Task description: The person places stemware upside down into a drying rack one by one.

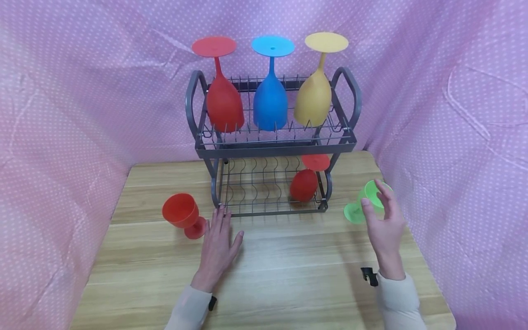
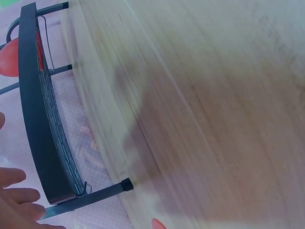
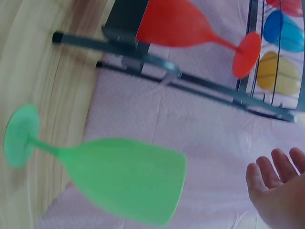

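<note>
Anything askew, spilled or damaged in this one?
Nothing clearly stands out. Four goblets sit upside down on the rack; a red goblet and a green goblet stand upright on the table. Some racked ones seem to lean in the head view, possibly just camera angle. No spill or breakage shows.

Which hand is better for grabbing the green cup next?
Probably the right hand: it is close to the green cup, holding nothing, with thumb and fingers apart. The left hand is farther away, beside an upright red cup, near the rack's front left corner.
</note>
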Tool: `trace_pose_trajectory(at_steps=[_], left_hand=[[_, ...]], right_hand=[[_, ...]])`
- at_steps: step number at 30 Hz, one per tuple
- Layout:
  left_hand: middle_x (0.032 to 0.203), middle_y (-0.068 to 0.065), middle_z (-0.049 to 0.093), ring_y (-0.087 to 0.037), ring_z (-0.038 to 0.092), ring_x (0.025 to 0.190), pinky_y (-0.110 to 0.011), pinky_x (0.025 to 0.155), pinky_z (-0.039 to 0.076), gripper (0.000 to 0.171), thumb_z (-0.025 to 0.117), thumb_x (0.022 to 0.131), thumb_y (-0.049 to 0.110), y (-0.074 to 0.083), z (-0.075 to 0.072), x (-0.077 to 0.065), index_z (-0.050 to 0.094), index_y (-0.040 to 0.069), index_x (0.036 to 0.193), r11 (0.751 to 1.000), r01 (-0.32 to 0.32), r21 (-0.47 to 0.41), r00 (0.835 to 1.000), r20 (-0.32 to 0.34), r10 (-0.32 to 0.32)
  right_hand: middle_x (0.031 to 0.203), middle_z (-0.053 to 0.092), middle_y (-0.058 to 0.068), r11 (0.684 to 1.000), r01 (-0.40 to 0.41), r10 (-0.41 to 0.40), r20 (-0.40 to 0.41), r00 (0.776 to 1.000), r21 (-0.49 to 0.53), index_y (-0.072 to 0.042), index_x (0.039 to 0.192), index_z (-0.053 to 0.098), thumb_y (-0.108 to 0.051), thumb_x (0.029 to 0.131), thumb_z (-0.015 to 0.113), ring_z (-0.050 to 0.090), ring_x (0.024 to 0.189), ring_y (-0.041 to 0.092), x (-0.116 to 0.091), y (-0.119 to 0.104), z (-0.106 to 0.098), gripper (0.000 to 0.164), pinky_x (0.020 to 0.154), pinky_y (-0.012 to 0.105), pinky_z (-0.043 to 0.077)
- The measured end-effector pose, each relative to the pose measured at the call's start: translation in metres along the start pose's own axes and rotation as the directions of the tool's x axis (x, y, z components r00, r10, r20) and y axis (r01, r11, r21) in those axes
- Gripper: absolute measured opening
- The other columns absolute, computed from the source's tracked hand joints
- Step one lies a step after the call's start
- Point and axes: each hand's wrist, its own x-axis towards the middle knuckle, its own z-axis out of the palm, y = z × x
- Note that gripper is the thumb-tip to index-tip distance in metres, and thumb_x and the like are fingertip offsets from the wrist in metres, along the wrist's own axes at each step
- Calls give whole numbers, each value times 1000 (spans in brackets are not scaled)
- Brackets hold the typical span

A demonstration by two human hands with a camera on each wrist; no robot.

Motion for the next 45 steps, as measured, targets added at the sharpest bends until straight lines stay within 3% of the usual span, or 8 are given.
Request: trace_pose_trajectory(at_steps=[7, 14, 20, 33, 45], left_hand=[[165, -22, 33, -45, 29, 152, -70, 115, 30, 75, 74, 93, 34, 0, -1, 1, 46, -2, 152, 1000, 8, -1, 1000, 0, -8], [164, -22, 34, -46, 29, 151, -70, 115, 29, 76, 75, 92, 34, 0, -1, 0, 45, 0, 154, 1000, 22, -7, 1000, 6, -22], [163, -24, 36, -45, 30, 151, -69, 115, 31, 75, 76, 92, 33, 0, -1, -1, 46, -1, 153, 1000, 21, -7, 1000, 2, -21], [165, -22, 32, -42, 27, 153, -66, 116, 33, 76, 75, 93, 34, 1, -2, -2, 45, 0, 154, 999, 33, -19, 999, 23, -32], [164, -23, 33, -42, 28, 152, -64, 117, 33, 75, 73, 93, 34, 1, -1, -3, 46, -2, 153, 999, 35, -14, 999, 27, -35]], right_hand=[[151, 54, 20, 993, -97, 94, -50, 994, -69, 6, 145, 53, 3, 89, 71, 48, 142, 15, 5, -14, -14, 59, 120, 31, 34], [160, 45, 13, 966, -209, 204, -45, 978, -151, -3, 155, 44, -3, 89, 75, 40, 148, 17, 5, 23, -30, 73, 122, 33, 32], [166, 35, 6, 927, -335, 337, -19, 941, -171, -13, 161, 35, -13, 91, 77, 31, 152, 16, 1, 55, -40, 82, 124, 29, 21], [171, 18, 12, 870, -480, 486, 26, 874, -117, -9, 166, 16, -19, 92, 79, 20, 157, 21, -8, 84, -41, 97, 128, 40, 15], [167, 31, 8, 812, -582, 583, 38, 811, -31, -24, 164, 26, -16, 90, 82, 28, 154, 23, -17, 100, -36, 93, 127, 45, 19]])
